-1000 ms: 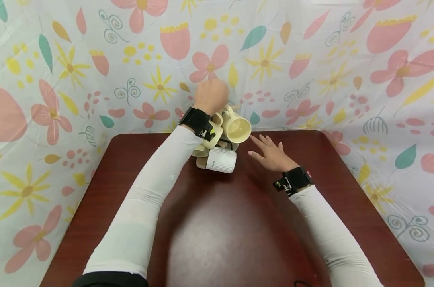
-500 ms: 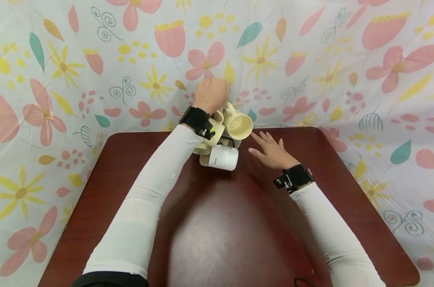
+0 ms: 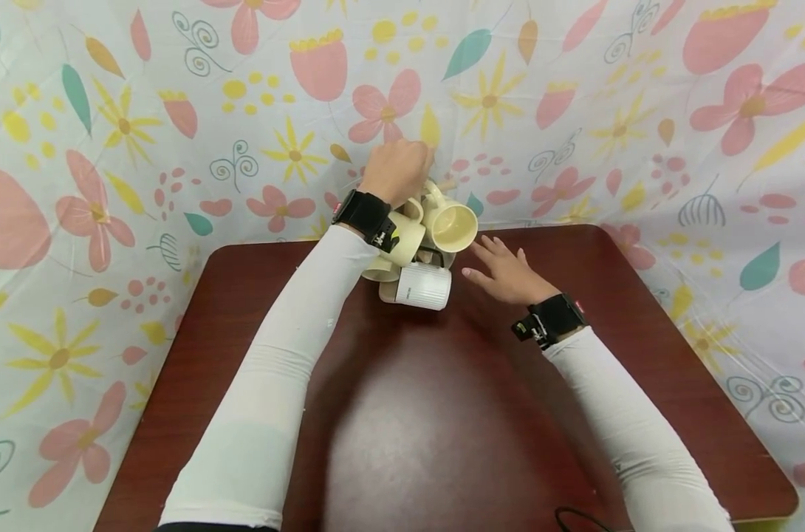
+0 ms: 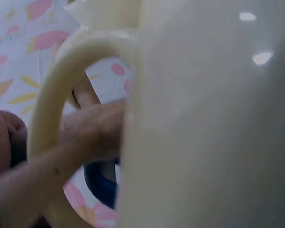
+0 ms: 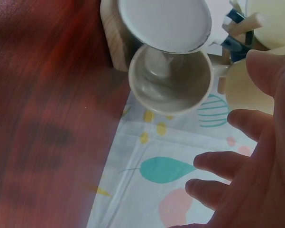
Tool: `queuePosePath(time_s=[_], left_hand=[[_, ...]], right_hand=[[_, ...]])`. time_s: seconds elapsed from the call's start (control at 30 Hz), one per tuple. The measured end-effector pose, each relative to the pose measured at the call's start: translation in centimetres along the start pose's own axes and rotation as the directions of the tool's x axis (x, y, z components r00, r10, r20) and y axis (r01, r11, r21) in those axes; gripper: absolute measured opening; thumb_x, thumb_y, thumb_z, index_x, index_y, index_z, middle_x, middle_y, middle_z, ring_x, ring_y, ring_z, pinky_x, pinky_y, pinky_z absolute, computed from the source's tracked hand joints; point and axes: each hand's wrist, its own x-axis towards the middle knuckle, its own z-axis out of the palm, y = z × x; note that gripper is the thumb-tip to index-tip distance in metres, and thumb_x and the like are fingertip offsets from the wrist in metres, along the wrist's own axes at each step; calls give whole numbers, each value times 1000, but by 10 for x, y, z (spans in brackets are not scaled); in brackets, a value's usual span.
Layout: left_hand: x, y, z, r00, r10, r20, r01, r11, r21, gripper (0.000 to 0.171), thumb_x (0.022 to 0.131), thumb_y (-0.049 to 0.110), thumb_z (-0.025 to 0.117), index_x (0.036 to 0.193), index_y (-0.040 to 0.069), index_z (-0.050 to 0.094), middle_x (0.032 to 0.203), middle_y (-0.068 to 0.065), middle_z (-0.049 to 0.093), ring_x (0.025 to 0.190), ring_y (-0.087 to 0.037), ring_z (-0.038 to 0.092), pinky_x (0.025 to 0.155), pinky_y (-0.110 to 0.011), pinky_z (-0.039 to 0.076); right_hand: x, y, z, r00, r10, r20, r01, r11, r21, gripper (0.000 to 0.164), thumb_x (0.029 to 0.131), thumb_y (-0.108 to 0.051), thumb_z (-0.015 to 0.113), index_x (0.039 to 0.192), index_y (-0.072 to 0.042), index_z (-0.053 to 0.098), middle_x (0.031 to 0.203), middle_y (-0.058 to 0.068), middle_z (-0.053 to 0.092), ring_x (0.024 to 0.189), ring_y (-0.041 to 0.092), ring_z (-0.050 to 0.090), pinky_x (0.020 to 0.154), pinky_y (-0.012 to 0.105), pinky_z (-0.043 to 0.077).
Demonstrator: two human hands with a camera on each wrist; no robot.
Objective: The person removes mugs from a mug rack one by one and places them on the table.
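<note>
My left hand grips the top of a wooden mug tree at the table's back edge. Several mugs hang from its pegs. A pale yellow mug on the right tilts its mouth forward, beside another yellow mug. Lower down hangs a white ribbed mug with a dark handle. One mug's cream handle loops a peg close to the left wrist camera. Beside the mugs on the right, my right hand is spread, fingers extended; a grey-white mug opens near it.
A floral cloth hangs directly behind the dark red table. The mug tree's wooden base sits under the mugs. A black cable lies at the front right.
The mugs have shifted slightly right relative to my left hand, and the yellow mug is closer to my right fingertips. Both hands have stayed nearly in place; the head view has moved slightly.
</note>
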Motion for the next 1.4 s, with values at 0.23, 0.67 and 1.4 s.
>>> queuePosePath(time_s=[0.23,0.67,1.4], left_hand=[[1,-2,-2,994,32,107,-23,996,-84,51,113,45,14,87,17,48,80,-1,45,81,-20,51,76,-37,45],[7,0,-2,975,92,203,-70,991,-110,55,112,48,11,120,14,54,99,-4,58,95,-21,61,93,-42,50],[2,12,3,975,102,199,-66,982,-177,42,113,38,16,108,14,50,89,-4,52,79,-23,60,78,-41,49]], right_hand=[[-4,-1,-8,999,-16,-36,15,1000,-21,75,107,-56,45,166,-14,24,172,23,14,160,44,10,118,78,13],[-9,-11,-42,957,-175,-230,164,984,-67,56,105,-31,62,154,-8,47,153,17,53,145,38,46,119,56,37],[-21,-33,-101,930,-254,-267,230,966,-118,52,101,-17,64,148,1,50,146,27,55,136,44,51,112,60,40]])
